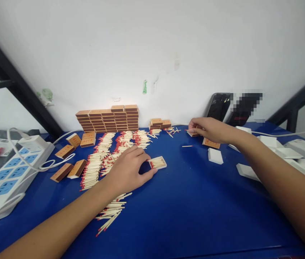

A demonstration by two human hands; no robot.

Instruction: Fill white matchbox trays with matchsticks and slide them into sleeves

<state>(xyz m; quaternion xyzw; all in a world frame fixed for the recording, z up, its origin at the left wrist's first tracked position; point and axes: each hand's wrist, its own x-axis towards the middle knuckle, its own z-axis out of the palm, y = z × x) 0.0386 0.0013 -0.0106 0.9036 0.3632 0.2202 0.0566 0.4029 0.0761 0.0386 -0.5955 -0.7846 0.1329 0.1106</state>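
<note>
My left hand [129, 167] holds the left end of a small white matchbox tray [161, 166] between thumb and forefinger. Red-headed matches [155, 163] lie inside that tray. Farther off to the right, the fingers of my right hand [203, 127] are closed on a matchbox [192, 134], mostly hidden under them. Just below my right hand lies an orange matchbox [211, 144]. A single match [187, 146] rests on the blue table between the two hands. Long heaps of loose matches [91, 171] spread beside and beyond my left hand.
Stacked matchboxes [109, 120] stand against the wall, with several loose ones [65, 151] at left. A power strip [9, 176] with white cables fills the left edge. Empty white trays [215, 156] lie at right, near a black phone-like device [218, 106] leaning on the wall.
</note>
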